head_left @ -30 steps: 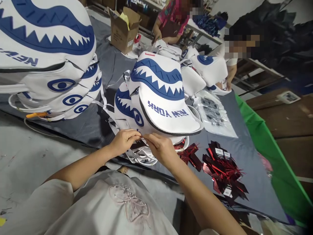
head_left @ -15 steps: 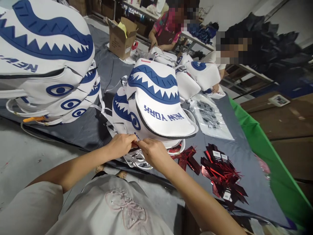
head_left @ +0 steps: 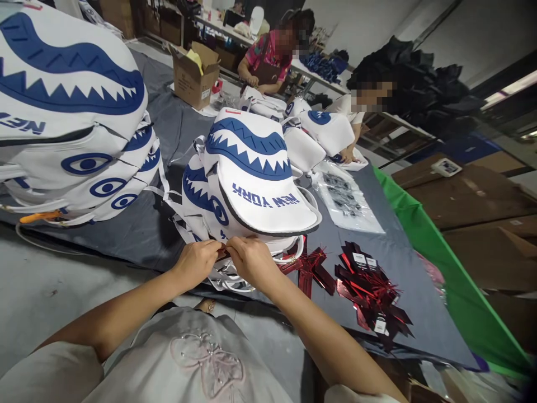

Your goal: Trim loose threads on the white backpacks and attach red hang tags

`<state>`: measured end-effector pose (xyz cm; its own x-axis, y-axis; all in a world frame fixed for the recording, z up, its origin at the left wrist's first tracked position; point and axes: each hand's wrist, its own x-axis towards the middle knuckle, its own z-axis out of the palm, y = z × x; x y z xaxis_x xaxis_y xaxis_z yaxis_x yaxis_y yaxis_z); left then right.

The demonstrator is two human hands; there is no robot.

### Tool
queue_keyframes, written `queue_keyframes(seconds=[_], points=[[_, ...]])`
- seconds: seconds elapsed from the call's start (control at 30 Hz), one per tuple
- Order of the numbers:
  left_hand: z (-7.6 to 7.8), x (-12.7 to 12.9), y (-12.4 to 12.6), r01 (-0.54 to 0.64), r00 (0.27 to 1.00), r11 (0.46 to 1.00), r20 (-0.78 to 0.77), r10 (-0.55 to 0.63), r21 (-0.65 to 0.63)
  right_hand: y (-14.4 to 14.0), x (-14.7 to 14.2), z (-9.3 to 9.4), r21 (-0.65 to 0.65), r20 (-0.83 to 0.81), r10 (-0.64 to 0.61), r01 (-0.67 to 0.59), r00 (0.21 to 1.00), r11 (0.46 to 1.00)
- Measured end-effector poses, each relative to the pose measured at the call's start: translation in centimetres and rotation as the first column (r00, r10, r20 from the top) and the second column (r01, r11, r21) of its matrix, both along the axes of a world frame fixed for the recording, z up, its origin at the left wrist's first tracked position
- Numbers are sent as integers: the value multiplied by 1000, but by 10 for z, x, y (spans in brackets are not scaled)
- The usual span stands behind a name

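Note:
A white backpack (head_left: 251,196) with a blue toothed mouth, an eye and NEW YORK lettering lies on top of a small stack in front of me. My left hand (head_left: 199,260) is closed at its near lower side, fingertips pinched. Right beside it, my right hand (head_left: 247,260) pinches too, so the fingertips of both nearly meet below the flap. A small dark reddish bit shows between them, but the fingers hide most of what they hold. To the right of my hands lie red hang tags (head_left: 314,274) with thin strings.
A taller stack of similar backpacks (head_left: 96,145) stands on the left. On the grey-covered table (head_left: 436,330) are a bigger pile of red tags (head_left: 371,291) and a clear plastic bag (head_left: 346,196). Behind, an open carton (head_left: 195,78) and two people handling white bags.
The whole view has shifted, so the stacks and table sit a little further left. Both my hands stay pinched together at the same side of the backpack.

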<state>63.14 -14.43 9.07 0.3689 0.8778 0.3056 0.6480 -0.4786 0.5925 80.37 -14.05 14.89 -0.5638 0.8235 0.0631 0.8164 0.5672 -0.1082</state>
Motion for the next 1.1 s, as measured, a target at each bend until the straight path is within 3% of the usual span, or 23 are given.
queue_keyframes(seconds=[0.07, 0.2, 0.37, 0.5, 0.63, 0.67, 0.77, 0.8, 0.93, 0.97, 1.1], points=[[-3, 0, -1, 3, 996, 997, 85, 3, -77, 0, 0, -1, -21, -48, -15, 14, 999, 1000], [-1, 1, 2, -146, 984, 982, 86, 157, -118, -1, -1, 0, -40, -123, -54, 49, 991, 998], [4, 0, 2, 27, 984, 988, 178, 0, -155, -2, 0, 0, -106, -270, -97, 70, 958, 992], [8, 0, 2, -126, 981, 985, 132, 141, -114, -2, 1, -1, -145, -328, -135, 91, 935, 985], [12, -1, 1, 107, 963, 963, 269, -38, -248, -4, 0, -1, -172, -404, -148, 84, 903, 982], [12, -2, 0, 105, 966, 962, 256, -39, -251, -4, 0, -2, -159, -398, -147, 90, 906, 983], [10, -3, 0, -93, 976, 979, 178, 125, -180, -4, -1, -4, -120, -382, -146, 107, 912, 987], [9, -3, 1, -111, 970, 977, 196, 146, -180, -4, -1, -5, -116, -397, -145, 107, 906, 987], [10, -4, 2, 129, 958, 951, 282, -47, -281, -4, 1, -9, -112, -457, -128, 86, 880, 990], [11, -4, 2, 125, 964, 953, 262, -51, -275, -4, 2, -9, -102, -453, -122, 84, 883, 991], [14, -2, 1, -74, 965, 976, 231, 121, -203, -4, 3, -9, -80, -476, -104, 75, 873, 994]])
